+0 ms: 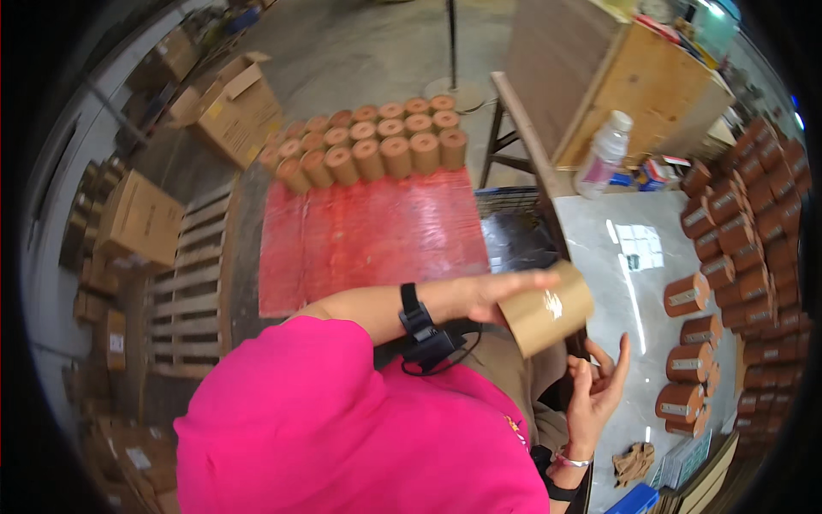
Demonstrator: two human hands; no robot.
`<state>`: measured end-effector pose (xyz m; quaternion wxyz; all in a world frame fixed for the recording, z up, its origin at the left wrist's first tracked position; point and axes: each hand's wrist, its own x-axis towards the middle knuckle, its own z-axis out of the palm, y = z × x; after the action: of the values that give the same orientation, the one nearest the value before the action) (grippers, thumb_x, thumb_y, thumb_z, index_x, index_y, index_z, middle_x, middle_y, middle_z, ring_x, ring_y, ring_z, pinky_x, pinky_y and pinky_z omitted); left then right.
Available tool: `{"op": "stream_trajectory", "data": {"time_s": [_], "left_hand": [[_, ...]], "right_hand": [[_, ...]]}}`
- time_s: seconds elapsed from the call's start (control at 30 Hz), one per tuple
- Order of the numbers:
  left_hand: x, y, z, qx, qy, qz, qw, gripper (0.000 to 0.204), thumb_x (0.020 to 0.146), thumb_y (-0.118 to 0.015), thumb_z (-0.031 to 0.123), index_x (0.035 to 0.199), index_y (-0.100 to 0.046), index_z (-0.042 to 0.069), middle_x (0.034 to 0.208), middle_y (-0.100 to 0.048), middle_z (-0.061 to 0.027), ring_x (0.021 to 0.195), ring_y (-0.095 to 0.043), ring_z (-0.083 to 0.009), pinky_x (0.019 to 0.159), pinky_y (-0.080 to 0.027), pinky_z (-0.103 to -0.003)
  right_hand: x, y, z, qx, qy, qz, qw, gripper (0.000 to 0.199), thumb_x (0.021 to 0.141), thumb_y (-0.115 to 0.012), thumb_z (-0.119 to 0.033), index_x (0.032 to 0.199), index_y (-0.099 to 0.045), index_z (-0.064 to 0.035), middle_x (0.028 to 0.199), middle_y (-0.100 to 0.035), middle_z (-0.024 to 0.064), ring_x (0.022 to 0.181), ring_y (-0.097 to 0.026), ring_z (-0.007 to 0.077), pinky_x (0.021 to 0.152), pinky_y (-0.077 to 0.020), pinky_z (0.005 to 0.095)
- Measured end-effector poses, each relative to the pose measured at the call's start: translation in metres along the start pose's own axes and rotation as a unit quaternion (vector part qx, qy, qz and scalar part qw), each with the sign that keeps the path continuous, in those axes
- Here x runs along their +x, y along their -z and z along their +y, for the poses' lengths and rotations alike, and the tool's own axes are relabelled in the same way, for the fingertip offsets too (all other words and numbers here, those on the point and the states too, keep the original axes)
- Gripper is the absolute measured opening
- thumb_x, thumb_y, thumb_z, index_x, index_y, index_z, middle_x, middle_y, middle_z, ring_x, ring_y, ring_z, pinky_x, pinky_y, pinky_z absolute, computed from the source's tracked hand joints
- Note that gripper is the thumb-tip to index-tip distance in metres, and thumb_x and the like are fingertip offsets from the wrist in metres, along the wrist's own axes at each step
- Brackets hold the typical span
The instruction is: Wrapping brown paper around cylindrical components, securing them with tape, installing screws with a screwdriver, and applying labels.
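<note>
A brown cardboard cylinder (552,310) is tilted above my lap, beside the grey tabletop, with a shiny whitish patch on its side. My left hand (495,295) grips its left end, fingers lying along the upper edge; part of the grip is hidden. Just below and to the right, my right hand (597,385) is apart from the cylinder. Its fingers are spread and partly bent, and I see nothing in them. Nearest to that hand is the grey tabletop (591,240), where several reddish-brown cylinders with pale labels (687,363) lie to the right.
Brown cylinders (396,158) stand in rows along the far edge of a red board (368,240). More cylinders (745,231) are stacked at the right. A clear bottle (603,158) stands at the table's far end. A wooden pallet (195,274) and cardboard boxes (141,218) occupy the left.
</note>
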<state>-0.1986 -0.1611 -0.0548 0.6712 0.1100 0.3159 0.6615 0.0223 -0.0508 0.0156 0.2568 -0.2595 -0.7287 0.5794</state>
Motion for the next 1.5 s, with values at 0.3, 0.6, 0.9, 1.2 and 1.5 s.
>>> {"op": "stream_trajectory", "data": {"time_s": [0.3, 0.6, 0.9, 1.2, 1.5], "left_hand": [[-0.144, 0.209, 0.024, -0.284, -0.143, 0.414, 0.853, 0.062, 0.088, -0.061, 0.057, 0.134, -0.053, 0.016, 0.128, -0.06, -0.0118, 0.112, -0.06, -0.0306, 0.09, -0.05, -0.049], [-0.217, 0.31, 0.026, -0.439, -0.293, 0.47, 0.707, 0.057, 0.092, -0.056, 0.059, 0.127, -0.059, 0.014, 0.129, -0.058, -0.0133, 0.115, -0.059, -0.0326, 0.091, -0.056, -0.052], [-0.202, 0.296, 0.017, -0.454, -0.37, 0.434, 0.685, 0.047, 0.093, -0.063, 0.045, 0.13, -0.058, 0.016, 0.136, -0.055, -0.0102, 0.123, -0.055, -0.0305, 0.1, -0.051, -0.053], [-0.299, 0.383, 0.026, -0.586, -0.408, 0.378, 0.589, 0.076, 0.087, -0.051, 0.07, 0.132, -0.051, 0.008, 0.128, -0.054, -0.0186, 0.104, -0.061, -0.037, 0.075, -0.06, -0.045], [-0.306, 0.385, 0.076, -0.388, -0.501, 0.689, 0.353, 0.067, 0.099, -0.047, 0.057, 0.145, -0.041, 0.009, 0.15, -0.039, -0.0141, 0.124, -0.051, -0.0351, 0.084, -0.06, -0.048]], "right_hand": [[0.008, 0.053, 0.073, -0.117, -0.09, 0.065, 0.987, 0.05, 0.1, -0.058, -0.009, 0.146, -0.042, -0.0019, 0.108, -0.066, 0.0097, 0.08, -0.065, 0.0123, 0.068, -0.0507, 0.0225], [0.03, 0.055, 0.083, -0.239, -0.096, 0.099, 0.961, 0.039, 0.099, -0.058, -0.012, 0.136, -0.053, -0.0001, 0.091, -0.058, 0.0029, 0.064, -0.054, 0.006, 0.048, -0.0379, 0.0197], [0.038, 0.073, 0.107, -0.386, -0.022, 0.081, 0.919, 0.033, 0.1, -0.061, -0.018, 0.126, -0.06, 0.0022, 0.082, -0.048, -0.0009, 0.061, -0.038, 0.0064, 0.05, -0.0316, 0.0231], [0.039, 0.002, 0.016, -0.516, 0.029, 0.056, 0.854, 0.033, 0.092, -0.068, -0.028, 0.111, -0.071, -0.0007, 0.101, -0.07, 0.0191, 0.088, -0.067, 0.0323, 0.078, -0.0532, 0.0415], [0.04, -0.012, 0.006, -0.552, -0.033, 0.069, 0.831, 0.03, 0.093, -0.066, -0.023, 0.109, -0.069, 0.0028, 0.1, -0.069, 0.0209, 0.088, -0.066, 0.032, 0.081, -0.054, 0.0406]]}}
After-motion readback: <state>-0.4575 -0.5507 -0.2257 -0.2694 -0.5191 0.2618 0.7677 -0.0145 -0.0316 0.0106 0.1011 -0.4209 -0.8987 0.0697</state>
